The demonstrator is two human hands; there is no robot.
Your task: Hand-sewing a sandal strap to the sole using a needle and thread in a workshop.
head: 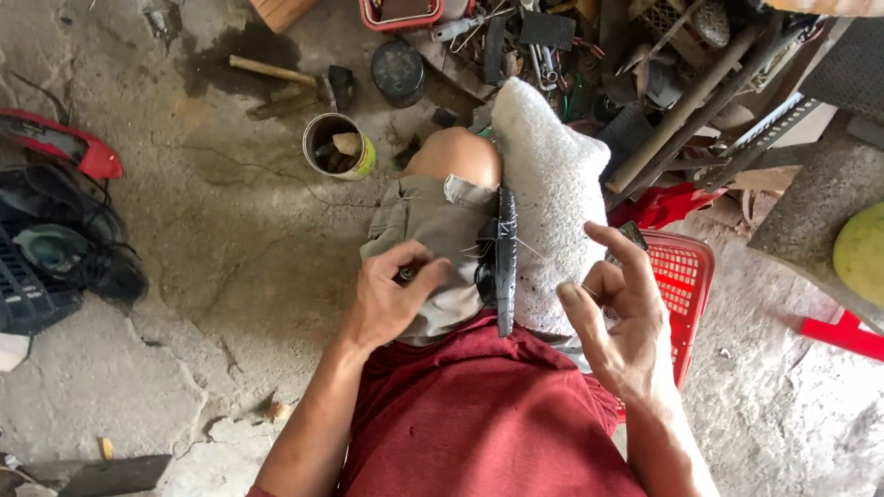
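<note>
Clamped upright between the knees, along the inner edge of a white towel (552,184): a black shoe sole (505,262) with thin thread ends sticking out either side. Pinched in the left hand (391,294), resting on the khaki shorts (428,230) just left of the sole, a small dark tool, too hidden to name. Held apart to the right of the sole, the right hand (622,322), fingers spread and curled, seemingly drawing a fine thread that barely showed. Judged risky: sole liable to slip from the knees under a hard pull; thread liable to snag on the towel's nap; a sharp tool tip near bare skin.

Further out on the concrete floor (230,258), a rusty tin can (337,145) holding dark bits and one pale lump, near a wooden-handled hammer (276,74). Under the right thigh, a red plastic basket (686,285), contents hidden. At the top edge of the floor, a red tray (401,14) beside a heap of metal tools (552,46).
</note>
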